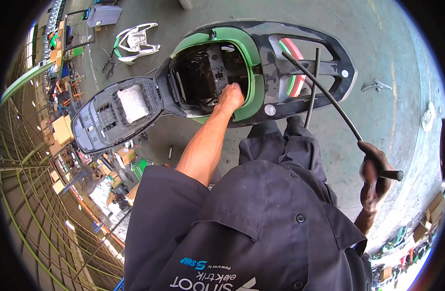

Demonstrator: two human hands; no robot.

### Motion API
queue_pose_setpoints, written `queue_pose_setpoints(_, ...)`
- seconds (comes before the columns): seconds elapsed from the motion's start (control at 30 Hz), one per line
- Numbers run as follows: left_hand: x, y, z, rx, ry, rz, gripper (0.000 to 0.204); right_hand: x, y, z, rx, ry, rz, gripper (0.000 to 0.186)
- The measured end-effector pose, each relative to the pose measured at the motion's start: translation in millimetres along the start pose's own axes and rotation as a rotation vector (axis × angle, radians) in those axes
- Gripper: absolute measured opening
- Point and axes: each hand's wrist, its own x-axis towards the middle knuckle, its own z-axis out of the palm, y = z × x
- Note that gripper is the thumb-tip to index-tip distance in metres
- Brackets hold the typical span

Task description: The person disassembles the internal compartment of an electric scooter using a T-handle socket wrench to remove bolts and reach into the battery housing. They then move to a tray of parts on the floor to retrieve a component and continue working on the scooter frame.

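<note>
My left hand (231,97) is closed at the near edge of the open storage well (193,92) of a scooter (266,43); its fingertips are hidden. A green trim panel (254,97) rings that dark well. Out to the right, my right hand (372,169) is wrapped round a long dark metal rod (329,97). One end pokes out past my fist, while the far end reaches over the scooter's black tail. A second dark rod (313,87) crosses in view; whether the two are joined I cannot tell.
The scooter's seat (118,111) is tipped open to the left, underside up. A white and green body panel (135,42) lies on the floor beyond. A small metal part (377,86) rests at right. Shelves and boxes (63,130) line the left side.
</note>
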Motion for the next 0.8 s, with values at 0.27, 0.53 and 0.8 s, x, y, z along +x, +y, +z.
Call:
queue_pose_setpoints(0.27,-5.0,4.5,-2.8,-0.021,0.054,-0.006,0.024,1.4,-5.8,2.6,-0.054,-0.030,0.035,0.035)
queue_pose_setpoints(0.53,-9.0,8.7,-5.5,-0.058,0.079,-0.016,0.021,4.7,-11.6,7.6,-0.066,-0.039,0.048,0.035)
queue_pose_setpoints(0.8,-7.2,9.3,-8.1,-0.061,0.029,-0.072,0.026,6.2,-14.7,16.7,-0.045,-0.039,-0.001,0.034)
